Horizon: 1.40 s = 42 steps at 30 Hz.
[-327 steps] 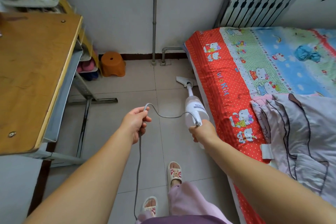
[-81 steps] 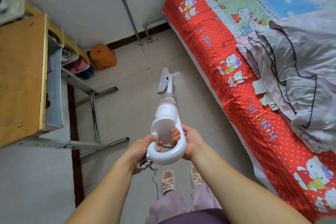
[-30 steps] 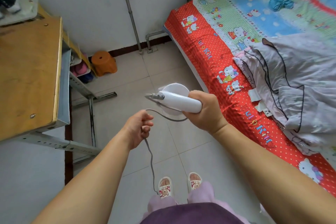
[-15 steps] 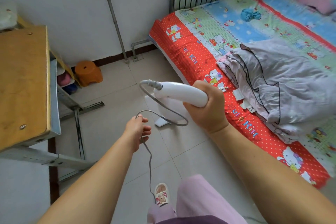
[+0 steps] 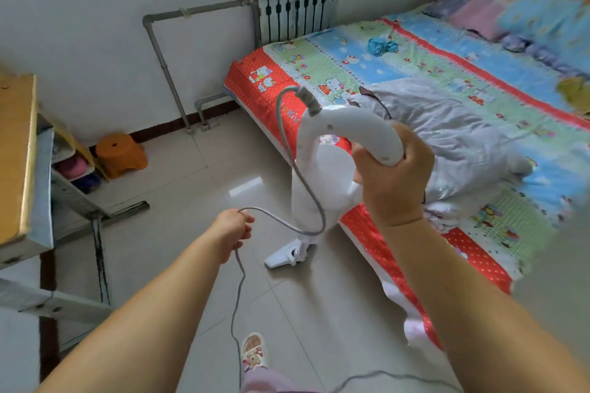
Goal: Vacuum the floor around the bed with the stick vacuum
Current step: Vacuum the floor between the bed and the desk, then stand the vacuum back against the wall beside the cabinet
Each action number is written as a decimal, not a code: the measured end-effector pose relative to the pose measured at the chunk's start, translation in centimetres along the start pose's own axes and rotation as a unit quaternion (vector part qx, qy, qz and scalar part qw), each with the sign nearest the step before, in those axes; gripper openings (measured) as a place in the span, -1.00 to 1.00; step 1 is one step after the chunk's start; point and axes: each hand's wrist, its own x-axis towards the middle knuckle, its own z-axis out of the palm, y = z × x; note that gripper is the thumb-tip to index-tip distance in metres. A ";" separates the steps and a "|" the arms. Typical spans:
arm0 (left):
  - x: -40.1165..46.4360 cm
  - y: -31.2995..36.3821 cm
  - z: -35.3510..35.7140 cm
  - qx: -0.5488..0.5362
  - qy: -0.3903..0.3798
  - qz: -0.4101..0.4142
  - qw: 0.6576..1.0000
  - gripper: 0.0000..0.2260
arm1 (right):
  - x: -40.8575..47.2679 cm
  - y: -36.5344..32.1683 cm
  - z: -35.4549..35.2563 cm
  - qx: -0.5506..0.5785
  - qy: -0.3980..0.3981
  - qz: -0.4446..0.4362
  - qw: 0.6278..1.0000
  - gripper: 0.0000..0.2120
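Beside the bed (image 5: 392, 80), your right hand (image 5: 391, 182) grips the stick vacuum (image 5: 322, 175) by its looped handle, its long axis running down and away to the nozzle on the floor (image 5: 178, 233), while your left hand (image 5: 233, 226), probably pinching, holds the cord (image 5: 287, 150) aside.

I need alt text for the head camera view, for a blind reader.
A right hand grips a white stick vacuum standing beside a bed, while the left hand holds its grey cord.
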 end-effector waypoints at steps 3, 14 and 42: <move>-3.4 0.2 6.1 0.010 -0.001 0.006 1.000 -0.72 | 0.0 0.1 -7.4 0.026 0.051 0.040 0.998 -0.89; -16.7 -1.5 26.4 0.105 -0.070 0.095 0.987 -0.75 | -2.3 1.2 -30.5 -0.003 0.135 0.086 0.987 -0.81; -34.6 -0.8 69.5 0.138 -0.339 0.170 0.915 -0.79 | -5.7 7.3 -71.3 -0.201 0.479 0.053 0.853 -0.76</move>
